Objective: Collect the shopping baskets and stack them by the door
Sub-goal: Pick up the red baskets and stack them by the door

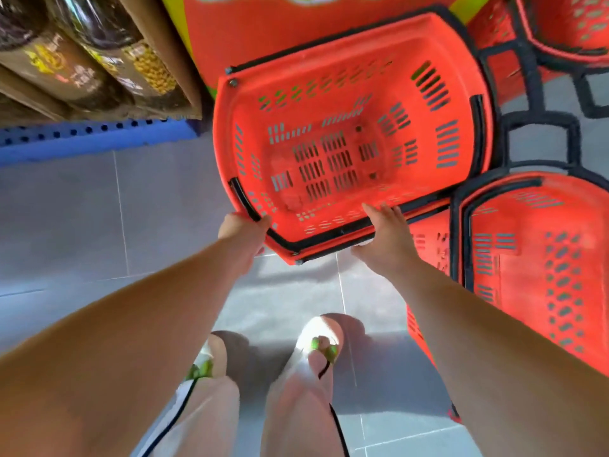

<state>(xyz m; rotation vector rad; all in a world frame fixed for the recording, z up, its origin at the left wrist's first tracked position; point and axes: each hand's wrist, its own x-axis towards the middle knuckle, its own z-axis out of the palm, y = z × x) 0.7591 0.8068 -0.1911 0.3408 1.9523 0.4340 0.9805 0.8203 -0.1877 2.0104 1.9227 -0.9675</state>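
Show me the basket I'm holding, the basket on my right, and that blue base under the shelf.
Held basket (pixel 329 153), head view, on its slotted bottom.
Right basket (pixel 527 275), head view, on its inner wall.
Blue base (pixel 82 146), head view, on its front face.

Left of the left hand the grey tiled floor lies open as far as the blue shelf base and the dark bottles above it. Right of the right hand room is tight: another red basket stands just beside it, with black handle frames and a further basket beyond (all crowded close together). Ahead of both hands, past the held basket, an orange-red panel closes the way.
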